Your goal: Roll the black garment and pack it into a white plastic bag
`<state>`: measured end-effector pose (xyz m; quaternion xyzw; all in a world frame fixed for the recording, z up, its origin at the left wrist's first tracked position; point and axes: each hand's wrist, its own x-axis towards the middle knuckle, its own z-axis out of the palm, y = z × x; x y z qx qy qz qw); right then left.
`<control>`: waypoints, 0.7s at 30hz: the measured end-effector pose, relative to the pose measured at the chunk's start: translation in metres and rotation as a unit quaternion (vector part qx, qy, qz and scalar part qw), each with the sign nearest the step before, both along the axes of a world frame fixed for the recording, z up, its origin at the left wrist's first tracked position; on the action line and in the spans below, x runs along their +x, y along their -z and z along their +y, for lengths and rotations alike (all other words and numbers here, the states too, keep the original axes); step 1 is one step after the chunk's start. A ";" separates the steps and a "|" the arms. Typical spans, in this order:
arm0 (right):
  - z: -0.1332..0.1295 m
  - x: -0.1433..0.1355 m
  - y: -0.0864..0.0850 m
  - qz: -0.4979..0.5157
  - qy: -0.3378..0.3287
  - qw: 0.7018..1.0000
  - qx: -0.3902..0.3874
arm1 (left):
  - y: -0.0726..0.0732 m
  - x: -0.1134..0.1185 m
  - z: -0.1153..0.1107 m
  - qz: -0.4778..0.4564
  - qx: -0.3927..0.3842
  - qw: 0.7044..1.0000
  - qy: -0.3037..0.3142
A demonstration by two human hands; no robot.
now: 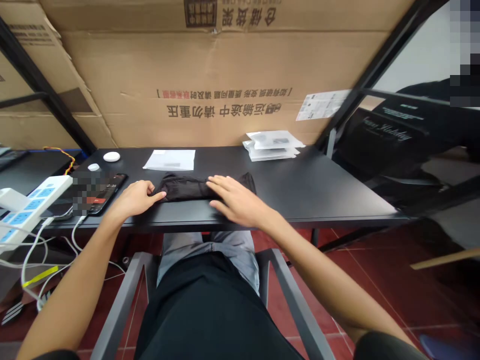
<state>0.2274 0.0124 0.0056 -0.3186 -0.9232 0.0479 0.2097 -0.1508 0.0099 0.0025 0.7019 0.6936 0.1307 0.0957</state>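
a black cloth (187,187), folded into a long low bundle, lay on the black bench (318,185) near its front edge, right in front of the person; the left hand (135,198) was at the left end of the cloth, its fingers curled and the grip pressed together on the edge of the fabric, pinching it between thumb and fingertips; the right hand (234,200) lay flat over the right part of the cloth, the fingers spread and stretched out toward the left, the palm pressing down, so its grip was open and held nothing; both forearms came up from the lower corners of the view; to the left of the left hand a phone (107,192) with a lit screen lay on the bench, a white cable going from it down over the edge; further left a white power strip (30,205) with blue sockets stood half over the bench edge; behind the cloth a white paper sheet (170,160) lay flat, and near it a small round white object (111,156); at the back right of the bench a stack of clear plastic bags (272,145) rested; a big cardboard box (225,75) with printed characters stood behind the bench.
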 end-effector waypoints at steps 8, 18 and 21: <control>-0.002 -0.069 0.029 -0.032 -0.036 0.997 -0.063 | -0.011 0.016 0.002 -0.163 0.088 0.983 0.010; 0.017 -0.015 -0.011 0.081 0.017 0.996 -0.033 | -0.025 0.125 -0.003 -0.138 0.248 0.957 0.065; 0.019 0.016 -0.024 0.148 0.097 0.984 -0.021 | -0.012 0.147 -0.004 -0.121 0.216 0.963 0.109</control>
